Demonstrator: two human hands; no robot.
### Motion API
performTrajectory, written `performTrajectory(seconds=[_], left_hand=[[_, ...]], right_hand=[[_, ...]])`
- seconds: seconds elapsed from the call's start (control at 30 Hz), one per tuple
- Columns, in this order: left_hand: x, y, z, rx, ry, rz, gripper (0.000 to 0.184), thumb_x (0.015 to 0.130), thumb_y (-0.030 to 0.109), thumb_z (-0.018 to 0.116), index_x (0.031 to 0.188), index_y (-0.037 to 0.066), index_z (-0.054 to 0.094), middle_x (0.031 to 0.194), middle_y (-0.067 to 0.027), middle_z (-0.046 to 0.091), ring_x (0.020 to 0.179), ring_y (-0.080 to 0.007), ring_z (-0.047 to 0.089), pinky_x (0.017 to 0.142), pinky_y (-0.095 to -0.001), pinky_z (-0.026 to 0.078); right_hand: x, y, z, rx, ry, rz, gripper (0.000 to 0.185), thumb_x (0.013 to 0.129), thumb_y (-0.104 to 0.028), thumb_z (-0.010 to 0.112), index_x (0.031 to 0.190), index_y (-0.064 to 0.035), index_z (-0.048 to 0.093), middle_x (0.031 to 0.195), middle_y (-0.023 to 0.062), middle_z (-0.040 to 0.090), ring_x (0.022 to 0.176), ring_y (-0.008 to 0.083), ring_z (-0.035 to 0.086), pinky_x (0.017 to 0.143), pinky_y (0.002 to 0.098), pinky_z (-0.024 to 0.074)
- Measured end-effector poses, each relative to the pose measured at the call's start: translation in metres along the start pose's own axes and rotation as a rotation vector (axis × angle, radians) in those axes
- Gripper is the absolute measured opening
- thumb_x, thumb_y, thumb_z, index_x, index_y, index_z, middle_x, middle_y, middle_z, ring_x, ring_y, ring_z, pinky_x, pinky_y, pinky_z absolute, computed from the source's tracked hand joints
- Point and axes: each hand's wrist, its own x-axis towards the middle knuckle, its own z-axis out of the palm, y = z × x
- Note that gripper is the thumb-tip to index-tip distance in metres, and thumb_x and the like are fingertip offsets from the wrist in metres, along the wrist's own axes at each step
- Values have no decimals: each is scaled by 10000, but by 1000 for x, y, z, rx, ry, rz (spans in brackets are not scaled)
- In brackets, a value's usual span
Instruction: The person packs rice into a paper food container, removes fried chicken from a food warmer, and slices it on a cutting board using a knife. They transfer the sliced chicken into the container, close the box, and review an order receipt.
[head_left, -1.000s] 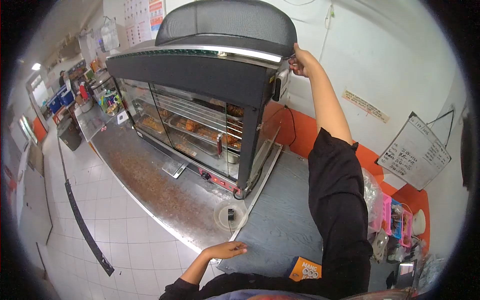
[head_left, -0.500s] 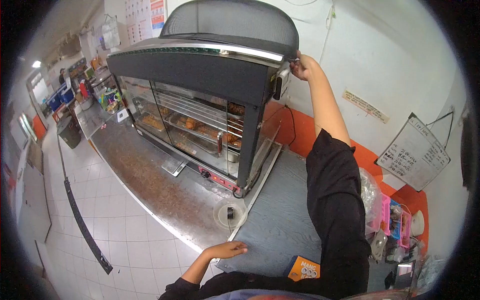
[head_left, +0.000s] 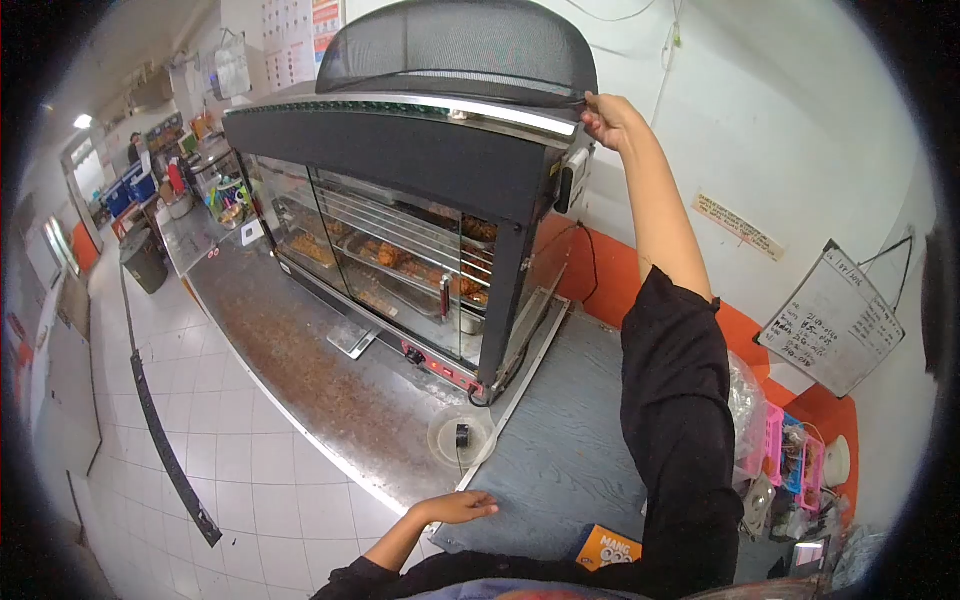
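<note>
On top of the glass food warmer [head_left: 375,140] a black mesh cover [head_left: 450,45] with a rounded outline stands up at the back. My right hand [head_left: 610,120] reaches up at the warmer's right end, fingers closed on the mesh cover's lower right corner. Behind the warmer's glass lie trays of fried food [head_left: 390,255]. Low in view, my left hand [head_left: 458,507] is held over the near corner of the grey wood-grain counter [head_left: 560,420]; its fingers are stretched out and hold nothing. A round clear tub [head_left: 440,440] with a small black object inside is just beyond it.
An orange box [head_left: 607,548] lies near my body. Pink baskets [head_left: 768,443] and plastic bags crowd the right side, below a whiteboard [head_left: 835,320]. A flat metal piece [head_left: 353,340] sits before the warmer. Further left are a bin [head_left: 143,262] and a distant person [head_left: 134,148].
The view has shifted slightly. My right hand stays at the mesh cover's corner, which now sits a little lower and flatter. My left hand has barely moved.
</note>
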Motion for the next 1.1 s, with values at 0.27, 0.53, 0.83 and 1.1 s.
performTrajectory(seconds=[0.27,0.53,0.83,1.1], left_hand=[[13,-14,11,-14,-47,29,637,879,521,390,1192,-30,456,1190,-194,507,1116,-293,475,944,-324,361],[11,-21,13,5,-26,50,656,878,524,390,1185,-52,451,1191,-208,502,1114,-301,476,949,-319,358],[9,-24,18,37,-13,53,592,897,487,384,1183,-24,467,1143,-193,524,1068,-283,502,923,-326,380],[-5,-12,18,-40,-15,12,630,882,506,399,1195,-38,453,1211,-195,489,1115,-302,473,951,-324,360]], right_hand=[[-14,-11,5,135,-94,29,95,892,-72,393,875,2,451,705,63,511,522,83,494,375,138,414],[3,-27,17,359,-254,54,162,890,-7,282,969,116,350,831,179,520,591,176,560,462,198,531],[-36,-7,16,244,-338,50,129,865,-28,429,919,88,421,829,159,561,576,132,606,444,162,536],[-69,-11,19,154,-421,-24,247,771,-104,646,909,49,510,805,126,624,435,55,535,319,133,411]])
